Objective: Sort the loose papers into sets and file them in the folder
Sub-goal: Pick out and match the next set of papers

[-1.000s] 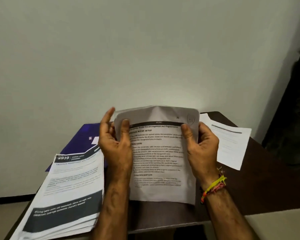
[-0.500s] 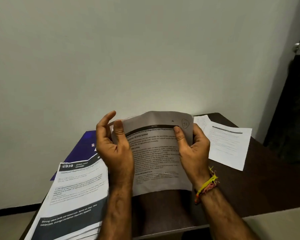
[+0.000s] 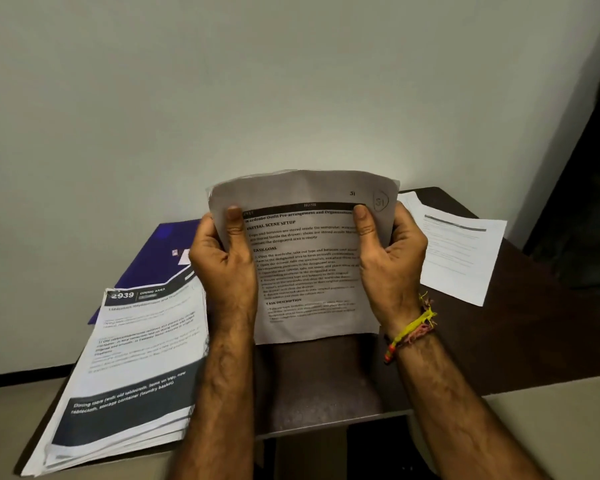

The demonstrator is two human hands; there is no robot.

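Gripping a creased, bowed printed sheet (image 3: 309, 265), both hands (image 3: 309, 258) curl.

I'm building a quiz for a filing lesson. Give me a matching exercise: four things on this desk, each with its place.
1. held sheet
2. thick paper stack
3. blue folder
4. single sheet

A. flat on the table's far right
B. near left table edge
C. under the stack's far end
D. raised between both hands

Pairs: 1-D, 2-B, 3-C, 4-A
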